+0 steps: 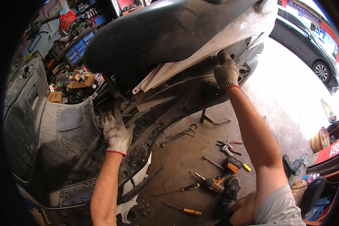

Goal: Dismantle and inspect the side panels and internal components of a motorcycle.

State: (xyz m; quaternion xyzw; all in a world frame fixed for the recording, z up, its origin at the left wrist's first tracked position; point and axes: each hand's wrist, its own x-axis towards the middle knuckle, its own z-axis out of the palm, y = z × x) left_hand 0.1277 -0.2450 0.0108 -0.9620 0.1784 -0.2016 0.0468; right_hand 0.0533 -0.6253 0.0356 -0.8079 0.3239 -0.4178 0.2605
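Note:
A scooter with a long black seat [150, 41] and a dusty dark front body [67, 120] fills the upper left. My left hand [116, 130], in a pale knitted glove, lies on the dark plastic below the seat's front, fingers apart, fingertips partly in shadow. Farther back, my right hand [226, 69] is gloved too and closes at the rear side, just under the white side panel [211, 41]; its fingertips and whatever they grip are hidden. Between the hands runs a long curved black panel [169, 113] with ribs and screw holes.
On the floor are a cordless drill [216, 184], another power tool [233, 165], pliers [229, 147], screwdrivers [192, 211] and loose screws [145, 209]. My shoe [232, 187] is beside the drill. A dark car [309, 45] stands outside; cluttered shelves [77, 47] stand behind the scooter.

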